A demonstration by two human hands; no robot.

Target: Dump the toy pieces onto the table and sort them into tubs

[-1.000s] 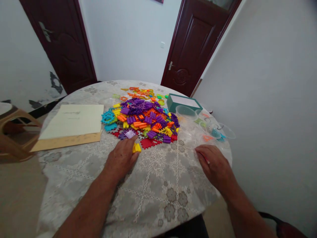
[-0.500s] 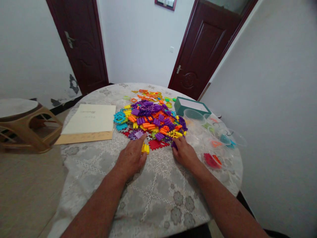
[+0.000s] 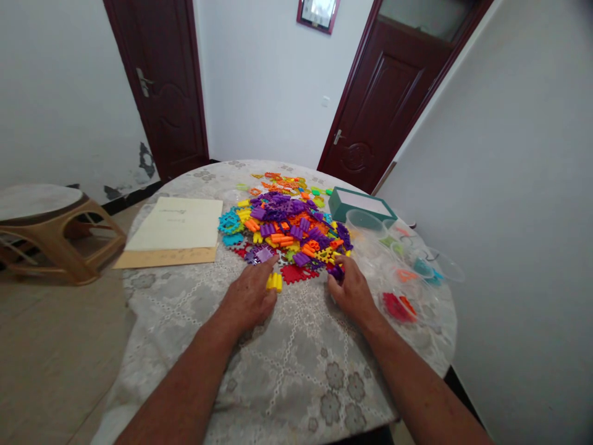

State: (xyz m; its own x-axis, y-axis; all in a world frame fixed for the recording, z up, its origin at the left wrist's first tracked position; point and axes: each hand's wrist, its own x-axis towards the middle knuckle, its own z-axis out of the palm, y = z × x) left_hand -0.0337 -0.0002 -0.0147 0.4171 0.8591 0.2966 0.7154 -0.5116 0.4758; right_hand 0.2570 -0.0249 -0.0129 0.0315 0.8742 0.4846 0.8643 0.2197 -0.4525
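A heap of plastic building pieces in purple, orange, yellow, blue and red lies on the patterned tablecloth. At its near left edge rests my left hand, open, with forefinger and thumb apart. A yellow ribbed piece lies between those two fingertips on the cloth, with no grip that I can see. My right hand is at the heap's near right edge, thumb and fingers closed around a dark purple piece, partly hidden by the fingers. Between the hands lies a flat red toothed piece.
Clear plastic tubs stand to the right, several with coloured pieces inside. Behind them is a green box. Paper sheets on a brown folder lie at left. A stool stands beyond the table's left edge.
The view has tilted up slightly and shifted left. My right hand has drawn back a little from the heap, and the purple piece now shows between its fingers. My left hand has hardly moved.
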